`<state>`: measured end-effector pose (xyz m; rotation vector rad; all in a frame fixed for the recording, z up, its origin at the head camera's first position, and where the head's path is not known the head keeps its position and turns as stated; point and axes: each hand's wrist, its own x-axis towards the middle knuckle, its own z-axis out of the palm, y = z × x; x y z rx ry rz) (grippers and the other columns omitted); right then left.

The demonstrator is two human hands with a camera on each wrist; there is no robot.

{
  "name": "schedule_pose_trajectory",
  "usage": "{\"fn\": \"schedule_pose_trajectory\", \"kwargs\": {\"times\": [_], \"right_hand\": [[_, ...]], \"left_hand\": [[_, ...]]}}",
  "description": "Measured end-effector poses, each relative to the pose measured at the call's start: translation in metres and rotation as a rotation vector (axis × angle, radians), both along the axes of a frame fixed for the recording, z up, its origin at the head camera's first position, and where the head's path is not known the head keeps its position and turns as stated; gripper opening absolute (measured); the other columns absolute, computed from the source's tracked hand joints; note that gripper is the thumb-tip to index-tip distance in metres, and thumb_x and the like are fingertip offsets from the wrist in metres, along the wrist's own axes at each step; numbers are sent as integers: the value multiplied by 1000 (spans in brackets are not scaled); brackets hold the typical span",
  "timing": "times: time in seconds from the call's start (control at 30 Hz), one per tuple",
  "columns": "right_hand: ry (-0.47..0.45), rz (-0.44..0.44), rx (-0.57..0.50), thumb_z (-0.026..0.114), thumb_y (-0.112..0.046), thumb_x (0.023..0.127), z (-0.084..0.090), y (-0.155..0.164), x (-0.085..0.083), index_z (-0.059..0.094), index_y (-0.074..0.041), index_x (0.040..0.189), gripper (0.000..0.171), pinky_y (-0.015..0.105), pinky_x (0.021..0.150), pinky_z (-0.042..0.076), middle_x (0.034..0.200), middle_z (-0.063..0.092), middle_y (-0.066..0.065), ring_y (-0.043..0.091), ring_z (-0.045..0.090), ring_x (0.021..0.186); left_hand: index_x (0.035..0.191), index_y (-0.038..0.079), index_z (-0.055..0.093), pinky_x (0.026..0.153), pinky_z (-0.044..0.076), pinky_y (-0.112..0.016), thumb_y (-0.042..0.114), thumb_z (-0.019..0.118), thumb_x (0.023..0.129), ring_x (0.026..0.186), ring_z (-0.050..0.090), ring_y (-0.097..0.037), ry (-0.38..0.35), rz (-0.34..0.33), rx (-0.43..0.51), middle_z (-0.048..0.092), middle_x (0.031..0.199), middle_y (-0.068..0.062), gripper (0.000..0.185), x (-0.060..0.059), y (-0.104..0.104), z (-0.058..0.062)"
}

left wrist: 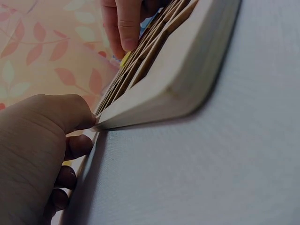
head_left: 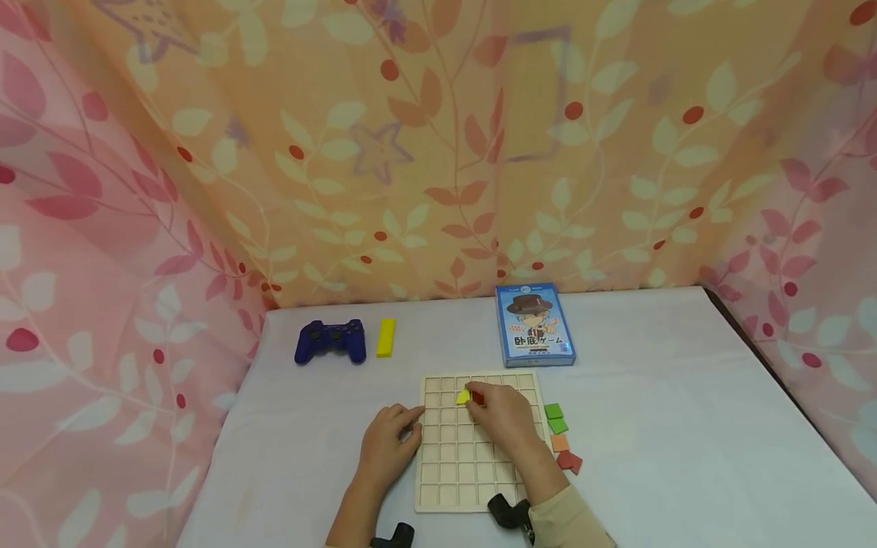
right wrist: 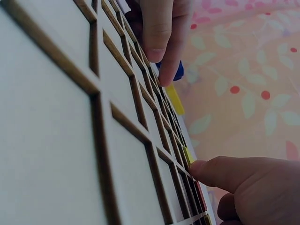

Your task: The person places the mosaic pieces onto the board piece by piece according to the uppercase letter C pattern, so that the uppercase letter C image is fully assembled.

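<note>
A pale grid board [head_left: 448, 453] lies on the table between the two hands. My right hand [head_left: 505, 418] reaches over its far part and pinches a small yellow tile [head_left: 463, 397] between thumb and index fingertip, close over the grid. A red tile [head_left: 478, 397] shows just right of it, partly hidden under the fingers; in the right wrist view this red tile [right wrist: 200, 194] sits along the board's far rows. My left hand [head_left: 388, 445] rests on the table at the board's left side, fingertips against the edge [left wrist: 140, 110], the other fingers loosely bent.
Beside the board's right edge lie green tiles [head_left: 555, 417], an orange tile [head_left: 560, 443] and red tiles [head_left: 569, 461]. Farther back are a blue game controller [head_left: 330, 341], a yellow block [head_left: 386, 337] and a blue game box [head_left: 535, 325]. Patterned curtains [head_left: 438, 152] enclose the table.
</note>
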<state>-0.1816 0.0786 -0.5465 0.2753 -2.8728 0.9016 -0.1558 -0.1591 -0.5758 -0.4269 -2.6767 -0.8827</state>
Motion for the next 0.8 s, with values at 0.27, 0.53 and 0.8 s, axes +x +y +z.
{"fn": "schedule_pose_trajectory", "kwargs": {"times": [0.27,0.53,0.8], "right_hand": [[-30,26,-25,76,-22,91,5,4,1,80,-16,114,24,35,67,52,96,76,-2,21,71,87],[-104,51,-125,78,-26,91,22,11,1,75,-18,126,36,31,60,45,78,68,-5,9,57,69],[-137,70,-350,80,-21,91,58,27,9,77,-18,123,33,26,53,25,55,29,-9,7,25,52]], "left_hand": [[116,18,80,63,39,-23,13,79,86,73,44,-4,-11,-2,10,53,80,18,30,-1,1,0],[116,19,80,63,39,-24,14,79,87,74,44,-5,-27,6,1,53,80,18,30,-2,1,2],[116,18,80,64,40,-24,13,79,86,74,44,-5,-28,8,-2,54,80,17,30,-1,1,1]]}}
